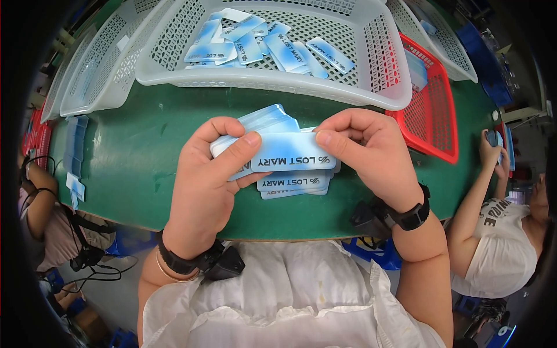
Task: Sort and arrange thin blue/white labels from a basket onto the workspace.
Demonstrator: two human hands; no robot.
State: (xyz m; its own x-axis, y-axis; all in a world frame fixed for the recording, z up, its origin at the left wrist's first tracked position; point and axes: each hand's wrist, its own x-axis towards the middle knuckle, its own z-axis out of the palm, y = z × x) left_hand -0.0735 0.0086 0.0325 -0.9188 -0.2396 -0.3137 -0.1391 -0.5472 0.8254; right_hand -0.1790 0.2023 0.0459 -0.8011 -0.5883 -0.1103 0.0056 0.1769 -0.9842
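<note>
Several white mesh baskets [93,75] sit at my far left on the green table [139,168], with a short row of pale blue packs [75,145] lying below them near the table's edge, and a seated person's arm [35,197] shows just past that corner. Moving in, my left hand [203,185] is closed around a stack of flat blue-and-white label cards [284,168], thumb pressed on the top card's left end and fingers curled under the pile, which fans out a little above the table just in front of my body. Straight ahead beyond the stack stands a large white basket [278,81] with more of the same cards [267,46] scattered loosely inside it. My right hand [371,151] pinches the right end of the top card between thumb and bent fingers, so both hands grip the same stack. Both my wrists carry a black strap with a small black device. Farther right a red basket [432,116] leans against the white one, and beyond it another person's hands [493,151] hold a few blue cards near the table's right edge.
</note>
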